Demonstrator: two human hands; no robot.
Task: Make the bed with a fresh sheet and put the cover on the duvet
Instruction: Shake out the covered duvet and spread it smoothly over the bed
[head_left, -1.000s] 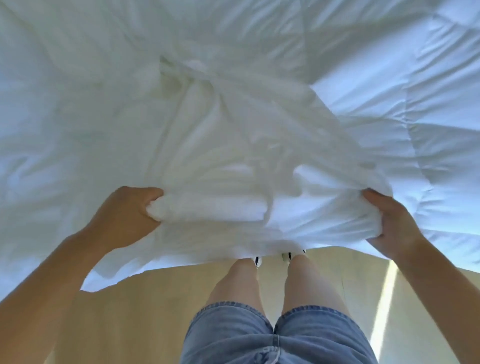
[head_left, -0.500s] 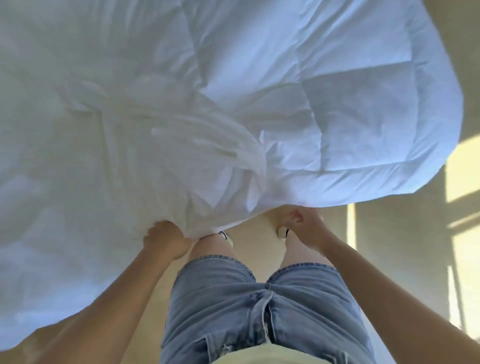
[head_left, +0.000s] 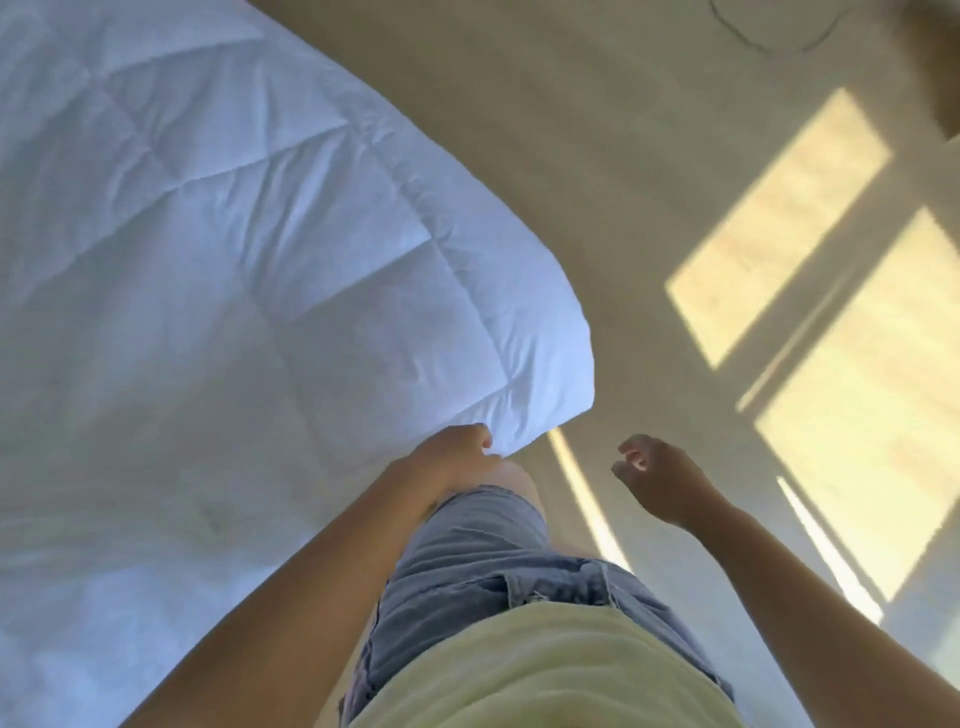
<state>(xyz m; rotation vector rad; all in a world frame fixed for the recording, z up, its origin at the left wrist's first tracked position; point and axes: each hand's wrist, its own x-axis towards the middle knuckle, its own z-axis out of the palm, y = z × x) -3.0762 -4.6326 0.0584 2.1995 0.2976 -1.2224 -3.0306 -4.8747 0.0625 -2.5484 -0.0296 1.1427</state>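
At the near corner of the quilted white duvet (head_left: 249, 270), your left hand (head_left: 457, 457) is curled against the hem, and it looks pinched on the fabric there, though the blur leaves the exact hold uncertain. Your right hand (head_left: 660, 478) hangs free over the floor (head_left: 649, 171), fingers loosely bent and half open, with nothing in its grip. That duvet lies spread to your left, its rounded corner jutting out over the floor just beside your left hand; what it rests on is hidden beneath it. No cover or sheet can be told apart from it in this view.

For the step in hand, which seems to be taking hold of this corner to feed it into a cover, bring your right hand across to the edge just beside the left, so you have two holds on one hem. Gather the padded corner itself, not just the outer cloth, or the filling may slip back. Keep the corner lifted off the floor as you work.

No containers show here; the floor carries only patches of sunlight (head_left: 779, 228).
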